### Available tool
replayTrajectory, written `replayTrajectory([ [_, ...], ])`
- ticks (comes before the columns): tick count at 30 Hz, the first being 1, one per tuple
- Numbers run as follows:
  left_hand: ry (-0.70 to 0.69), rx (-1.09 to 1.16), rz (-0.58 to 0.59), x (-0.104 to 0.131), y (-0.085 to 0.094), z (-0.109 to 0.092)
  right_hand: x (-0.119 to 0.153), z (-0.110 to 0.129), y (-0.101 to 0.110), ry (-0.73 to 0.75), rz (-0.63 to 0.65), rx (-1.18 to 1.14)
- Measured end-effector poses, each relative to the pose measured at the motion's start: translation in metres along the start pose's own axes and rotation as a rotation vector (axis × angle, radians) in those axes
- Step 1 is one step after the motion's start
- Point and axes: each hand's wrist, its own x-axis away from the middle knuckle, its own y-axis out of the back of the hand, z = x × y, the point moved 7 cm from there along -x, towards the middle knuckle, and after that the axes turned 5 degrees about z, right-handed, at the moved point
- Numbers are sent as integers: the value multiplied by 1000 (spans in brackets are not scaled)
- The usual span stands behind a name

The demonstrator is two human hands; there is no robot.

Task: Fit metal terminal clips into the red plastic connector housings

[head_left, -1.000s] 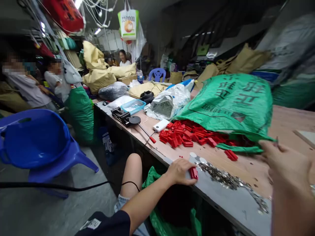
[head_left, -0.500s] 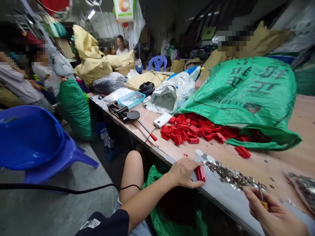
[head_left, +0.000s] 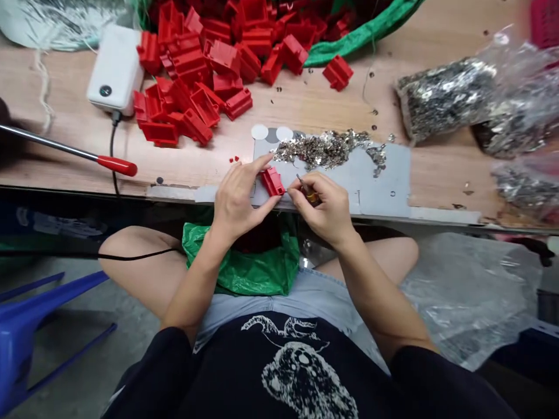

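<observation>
My left hand (head_left: 238,201) holds a red plastic block (head_left: 272,181) between its thumb and fingers, on a grey sheet (head_left: 384,192) at the table's front edge. Close by on the right, my right hand (head_left: 325,206) is closed around a small screwdriver (head_left: 311,195) with a yellow and dark handle. Its thumb and forefinger pinch near the block's right end; a tiny bright piece seems to be at their tips, too small to name. Behind both hands lies a heap of small silvery metal pieces (head_left: 327,150).
Loose red blocks (head_left: 192,64) spill from a green sack (head_left: 367,41) at the back. A white power bank (head_left: 116,70) with a cable and a red-tipped lever (head_left: 116,165) are at left. Bags of metal pieces (head_left: 449,93) lie at right. A green bag (head_left: 257,267) hangs below the table edge.
The view has swung down and to the right. My right hand has moved from the metal pieces over to the red block. My left hand still holds the block.
</observation>
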Motion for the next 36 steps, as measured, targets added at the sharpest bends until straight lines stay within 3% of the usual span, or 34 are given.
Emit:
replayTrajectory([
  [26, 40, -5, 15, -1, -3, 5, -2, 5, -13, 267, 106, 53],
  [30, -8, -37, -1, -2, 0, 1, -1, -1, -6, 158, 82, -68],
  [36, -120, -16, -6, -3, 3, -6, 30, -22, 13, -265, -60, -346],
])
